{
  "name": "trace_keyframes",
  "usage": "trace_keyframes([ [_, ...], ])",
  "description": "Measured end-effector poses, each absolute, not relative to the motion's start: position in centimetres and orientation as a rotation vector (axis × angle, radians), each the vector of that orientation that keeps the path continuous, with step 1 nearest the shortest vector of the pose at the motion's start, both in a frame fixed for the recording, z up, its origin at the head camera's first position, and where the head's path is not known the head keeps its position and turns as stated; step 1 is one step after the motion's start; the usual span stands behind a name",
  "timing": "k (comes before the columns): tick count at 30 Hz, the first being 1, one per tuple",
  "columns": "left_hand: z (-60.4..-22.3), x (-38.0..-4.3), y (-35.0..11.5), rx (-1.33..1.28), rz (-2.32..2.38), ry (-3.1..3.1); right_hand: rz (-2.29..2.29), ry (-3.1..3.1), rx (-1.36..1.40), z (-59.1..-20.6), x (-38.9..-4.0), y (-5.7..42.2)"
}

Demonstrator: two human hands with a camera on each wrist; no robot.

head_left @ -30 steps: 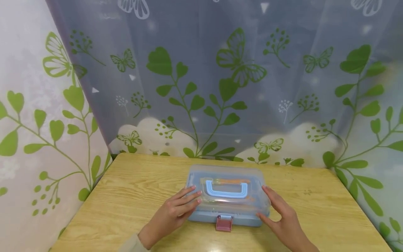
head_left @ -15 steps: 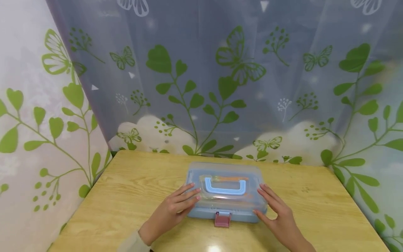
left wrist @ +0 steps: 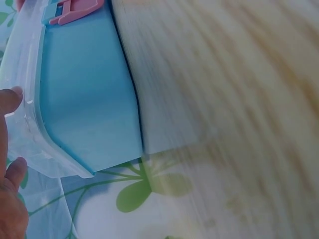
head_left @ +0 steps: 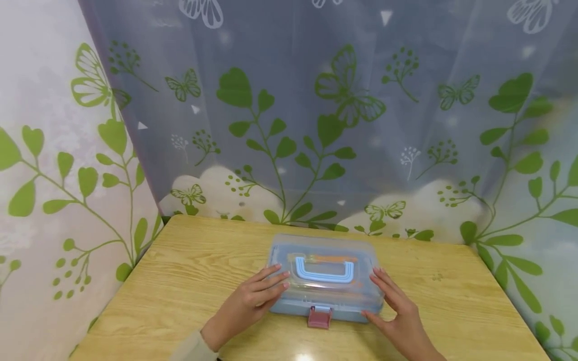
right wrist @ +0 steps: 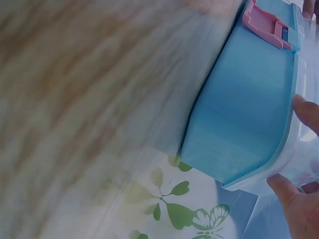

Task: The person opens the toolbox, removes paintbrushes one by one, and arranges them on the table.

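On the table stands a light blue plastic storage box (head_left: 347, 315) with a clear lid (head_left: 325, 293) over it. A blue carry handle (head_left: 324, 277) lies flat on the lid. The pink latch (head_left: 319, 318) sticks out from the front, not flat against the box wall. My left hand (head_left: 249, 301) rests its extended fingers on the lid's left side. My right hand (head_left: 401, 315) touches the right side, its fingers on the lid and its thumb by the front corner. Both wrist views show thumb and fingers against the clear lid. Orange items inside are blurred.
The wood-grain table (head_left: 189, 265) extends around the box on every side. Behind it hangs a blue-grey curtain (head_left: 289, 100) with green leaves and butterflies. Pale printed curtains (head_left: 40, 100) flank the table left and right.
My right hand has shifted slightly left and nearer on the box's right side. My left hand keeps its place on the lid. The box stays almost where it was.
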State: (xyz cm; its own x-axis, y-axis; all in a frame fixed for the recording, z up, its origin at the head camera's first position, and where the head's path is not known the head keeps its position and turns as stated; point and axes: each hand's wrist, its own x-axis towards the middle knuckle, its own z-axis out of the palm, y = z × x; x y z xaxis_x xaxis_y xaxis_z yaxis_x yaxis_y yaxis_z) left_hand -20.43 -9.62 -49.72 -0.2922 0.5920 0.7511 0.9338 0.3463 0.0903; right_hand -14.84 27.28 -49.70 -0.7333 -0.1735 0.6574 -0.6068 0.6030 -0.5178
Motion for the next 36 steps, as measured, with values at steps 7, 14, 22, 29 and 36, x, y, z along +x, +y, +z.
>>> trace_keyframes([
  [7,-49.8,-20.4,-9.6,-1.319,-0.719,-1.992,1.040,-2.254,0.600,-49.9,-14.9,27.3],
  [14,-49.8,-20.4,-9.4,-1.311,-0.720,-1.975,1.055,-2.233,0.594,-50.2,-15.0,27.4],
  [22,-49.6,-20.3,-9.4,-1.298,-0.739,-1.970,1.060,-2.235,0.616,-49.7,-14.8,27.1],
  [29,-49.0,-20.6,-9.6,-1.315,-0.791,-1.935,1.026,-2.265,0.667,-48.8,-14.5,27.2],
  [36,-48.0,-21.0,-9.6,-1.328,-0.875,-1.914,1.066,-2.206,0.756,-48.2,-14.8,27.7],
])
